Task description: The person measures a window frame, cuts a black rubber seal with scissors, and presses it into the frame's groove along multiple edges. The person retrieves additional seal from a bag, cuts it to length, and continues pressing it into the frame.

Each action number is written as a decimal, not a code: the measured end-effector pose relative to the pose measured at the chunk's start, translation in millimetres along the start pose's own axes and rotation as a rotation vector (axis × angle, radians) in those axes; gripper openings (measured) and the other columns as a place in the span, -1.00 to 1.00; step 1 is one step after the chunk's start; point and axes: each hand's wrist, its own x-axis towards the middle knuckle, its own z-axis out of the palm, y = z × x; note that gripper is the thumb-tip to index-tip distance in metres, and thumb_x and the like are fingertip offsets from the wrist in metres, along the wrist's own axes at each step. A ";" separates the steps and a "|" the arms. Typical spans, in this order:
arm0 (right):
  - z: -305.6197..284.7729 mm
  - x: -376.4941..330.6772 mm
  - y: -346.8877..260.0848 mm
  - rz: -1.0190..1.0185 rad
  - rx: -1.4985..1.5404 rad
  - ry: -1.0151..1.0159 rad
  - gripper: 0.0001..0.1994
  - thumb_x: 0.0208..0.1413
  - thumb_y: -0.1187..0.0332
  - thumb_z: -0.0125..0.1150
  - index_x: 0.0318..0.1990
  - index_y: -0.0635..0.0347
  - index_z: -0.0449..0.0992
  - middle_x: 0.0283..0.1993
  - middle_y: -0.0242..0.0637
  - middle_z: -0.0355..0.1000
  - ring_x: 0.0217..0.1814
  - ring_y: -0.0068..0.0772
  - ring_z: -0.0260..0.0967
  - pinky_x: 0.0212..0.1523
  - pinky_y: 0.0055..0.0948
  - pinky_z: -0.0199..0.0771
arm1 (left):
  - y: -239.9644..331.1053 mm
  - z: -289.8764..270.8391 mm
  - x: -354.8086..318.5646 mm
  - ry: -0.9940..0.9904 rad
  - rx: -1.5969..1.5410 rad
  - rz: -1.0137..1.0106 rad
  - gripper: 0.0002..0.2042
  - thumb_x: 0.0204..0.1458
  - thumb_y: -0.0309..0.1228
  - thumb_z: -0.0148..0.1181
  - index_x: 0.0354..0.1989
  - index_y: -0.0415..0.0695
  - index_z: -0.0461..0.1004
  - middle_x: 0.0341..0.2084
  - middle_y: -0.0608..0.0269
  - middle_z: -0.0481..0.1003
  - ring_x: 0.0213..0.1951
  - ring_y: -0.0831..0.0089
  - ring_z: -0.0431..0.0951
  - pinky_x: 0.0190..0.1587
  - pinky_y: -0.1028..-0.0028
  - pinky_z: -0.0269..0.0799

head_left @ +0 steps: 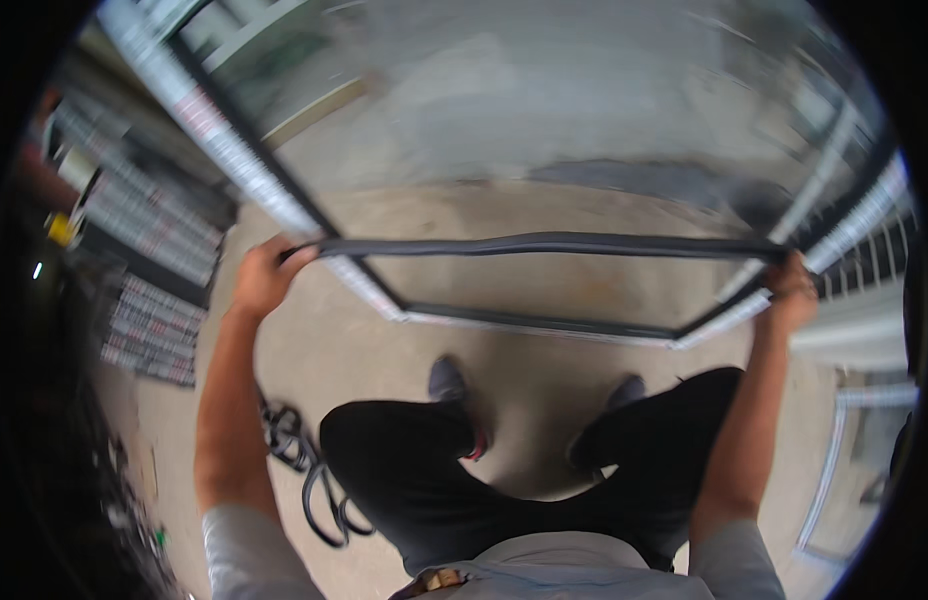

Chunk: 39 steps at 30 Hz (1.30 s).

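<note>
A long black rubber seal strip [554, 243] runs nearly level between my hands, its middle bowed slightly upward. At its left end my left hand [267, 277] is closed on it, thumb and fingers pinching beside the frame's left bar. The other end is in my closed right hand [790, 290], by the frame's right bar; its fingers are partly blurred. Behind the strip stands a large window frame [254, 185] with dark inner edges and pale printed film on its outer faces. Its lower bar lies just beyond my feet. Whether the strip touches the frame, I cannot tell.
A loose coil of black strip [329, 500] lies on the floor left of my leg. Stacks of film-wrapped profiles [154, 330] stand at the left. Another pale-edged frame [834, 470] is at the lower right, below a railing [874, 255].
</note>
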 end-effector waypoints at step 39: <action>-37.9 -28.5 -74.0 0.121 0.139 -0.037 -0.64 0.23 0.12 0.36 -0.30 0.34 0.60 -0.44 -0.26 0.54 -0.38 -0.41 0.49 -0.29 -0.40 0.49 | 12.4 22.5 -8.2 -0.209 -0.324 -0.196 -0.71 0.27 -0.25 0.28 -0.42 -0.22 0.63 -0.60 0.41 0.46 -0.51 0.61 0.37 -0.42 0.47 0.31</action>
